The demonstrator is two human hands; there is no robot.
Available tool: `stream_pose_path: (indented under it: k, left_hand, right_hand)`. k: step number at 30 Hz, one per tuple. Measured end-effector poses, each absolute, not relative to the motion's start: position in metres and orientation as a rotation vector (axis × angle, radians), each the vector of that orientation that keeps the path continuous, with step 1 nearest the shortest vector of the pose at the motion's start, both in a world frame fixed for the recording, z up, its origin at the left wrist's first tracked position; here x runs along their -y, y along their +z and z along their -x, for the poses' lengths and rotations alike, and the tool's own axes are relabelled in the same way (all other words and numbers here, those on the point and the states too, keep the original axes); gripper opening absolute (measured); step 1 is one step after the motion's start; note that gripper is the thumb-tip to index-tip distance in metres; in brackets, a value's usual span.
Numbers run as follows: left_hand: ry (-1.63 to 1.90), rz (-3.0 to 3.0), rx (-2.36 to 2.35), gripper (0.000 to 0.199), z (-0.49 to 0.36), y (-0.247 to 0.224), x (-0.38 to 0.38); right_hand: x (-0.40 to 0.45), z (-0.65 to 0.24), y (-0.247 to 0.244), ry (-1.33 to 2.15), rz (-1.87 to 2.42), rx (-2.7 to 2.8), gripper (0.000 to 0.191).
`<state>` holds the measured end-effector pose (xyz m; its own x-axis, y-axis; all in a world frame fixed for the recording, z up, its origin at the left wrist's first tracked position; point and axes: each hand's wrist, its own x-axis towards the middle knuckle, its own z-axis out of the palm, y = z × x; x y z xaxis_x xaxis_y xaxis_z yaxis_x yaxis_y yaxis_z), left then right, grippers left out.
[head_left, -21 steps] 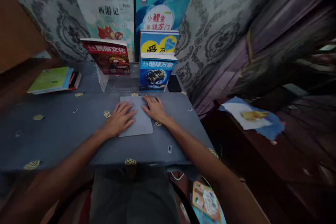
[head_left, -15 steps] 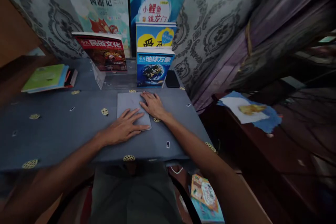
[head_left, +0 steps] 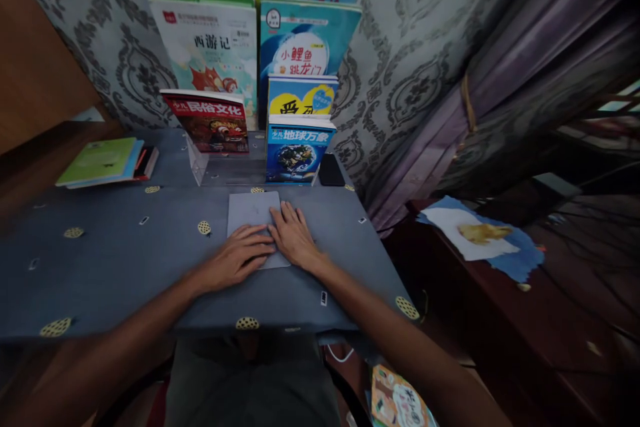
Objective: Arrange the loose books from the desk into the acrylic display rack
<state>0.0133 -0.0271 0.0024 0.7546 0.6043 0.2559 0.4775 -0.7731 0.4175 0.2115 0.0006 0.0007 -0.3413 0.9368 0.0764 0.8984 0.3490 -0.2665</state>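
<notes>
A pale grey, flat rectangular piece (head_left: 253,208), like a sheet of paper or a thin booklet, lies on the dark blue-grey tablecloth in front of me. My left hand (head_left: 243,257) rests flat across its lower part, fingers stretched out to the right. Along its right edge lies my right hand (head_left: 295,235), palm down, fingers extended and pointing away from me. The two hands meet or nearly meet at the left fingertips. Neither hand grips anything. Much of the piece's lower half is hidden under the hands.
Behind it, a clear stand (head_left: 200,167) holds a red book (head_left: 213,123) and a blue book (head_left: 295,153), with taller books behind. A black phone (head_left: 331,170) lies right of it. Stacked books (head_left: 100,160) are at left. A blue cloth (head_left: 525,260) lies on a brown surface at right.
The view has tilted up, showing more books at the top. My right hand has slid slightly toward me along the piece's right edge. My left fingers have drawn closer together.
</notes>
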Motion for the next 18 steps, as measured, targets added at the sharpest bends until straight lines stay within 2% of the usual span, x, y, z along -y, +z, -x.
stream_pose_path:
  k: [8,12,18]
  left_hand:
    - [0.633,-2.68,-0.929,0.038,-0.013,-0.01,0.032]
    - [0.75,-2.64,-1.215,0.036,-0.002,-0.015,0.025]
    - [0.763,-2.389,-1.753,0.059,0.01,-0.033,0.01]
  right_hand:
    - [0.013,-0.212,0.003,0.229,1.689,2.387,0.049]
    - [0.024,-0.216,0.0,0.183,1.646,2.396,0.049]
    - [0.034,-0.223,-0.007,0.126,1.575,2.379,0.047]
